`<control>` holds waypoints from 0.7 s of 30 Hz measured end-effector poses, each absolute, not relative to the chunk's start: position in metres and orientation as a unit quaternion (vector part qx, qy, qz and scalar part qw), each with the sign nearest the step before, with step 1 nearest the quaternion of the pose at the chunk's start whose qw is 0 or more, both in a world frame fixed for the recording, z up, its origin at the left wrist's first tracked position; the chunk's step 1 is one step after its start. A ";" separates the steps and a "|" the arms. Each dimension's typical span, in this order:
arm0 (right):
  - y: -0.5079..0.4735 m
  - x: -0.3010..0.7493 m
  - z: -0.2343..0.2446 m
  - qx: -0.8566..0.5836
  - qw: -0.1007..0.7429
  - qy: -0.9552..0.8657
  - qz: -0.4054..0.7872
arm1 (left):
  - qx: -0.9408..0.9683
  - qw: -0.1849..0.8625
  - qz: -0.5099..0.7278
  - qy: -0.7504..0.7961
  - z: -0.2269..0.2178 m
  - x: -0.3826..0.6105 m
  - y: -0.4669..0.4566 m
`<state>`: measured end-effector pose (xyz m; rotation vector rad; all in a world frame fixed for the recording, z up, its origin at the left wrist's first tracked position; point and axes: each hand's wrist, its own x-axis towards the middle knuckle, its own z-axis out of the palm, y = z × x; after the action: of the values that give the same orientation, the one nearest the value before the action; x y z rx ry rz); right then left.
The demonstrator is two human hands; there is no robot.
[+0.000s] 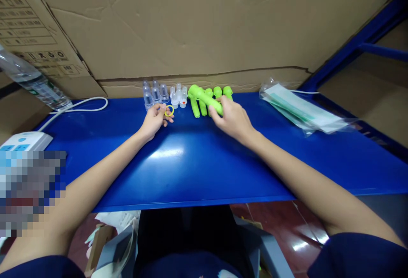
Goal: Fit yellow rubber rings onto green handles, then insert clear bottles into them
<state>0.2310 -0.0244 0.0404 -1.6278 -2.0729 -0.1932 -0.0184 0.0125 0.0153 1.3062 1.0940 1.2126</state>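
My left hand (155,119) rests on the blue table (191,159) with its fingers pinched on a small yellow ring (169,110). Just behind it stand several clear plastic caps (155,93) and a few small white pieces (179,96). My right hand (232,117) is closed on a bright green plastic piece (208,100), lifted at a slant. More green pieces (216,93) of the same kind lie in a row behind it, against the cardboard wall.
Clear bags with white and teal contents (301,109) lie at the back right. A water bottle (33,81) lies at the far left, beside a white cable (79,106) and a white power strip (25,141). Cardboard (204,27) closes off the back.
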 end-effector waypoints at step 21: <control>-0.044 0.210 0.023 -0.474 0.219 -0.847 -0.103 | 0.672 0.354 0.514 0.398 0.010 -0.018 0.010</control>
<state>0.2102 -0.0440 0.0228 -1.3117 -2.3425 -0.2841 -0.0182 0.0101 0.0097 1.7377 1.0276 1.3293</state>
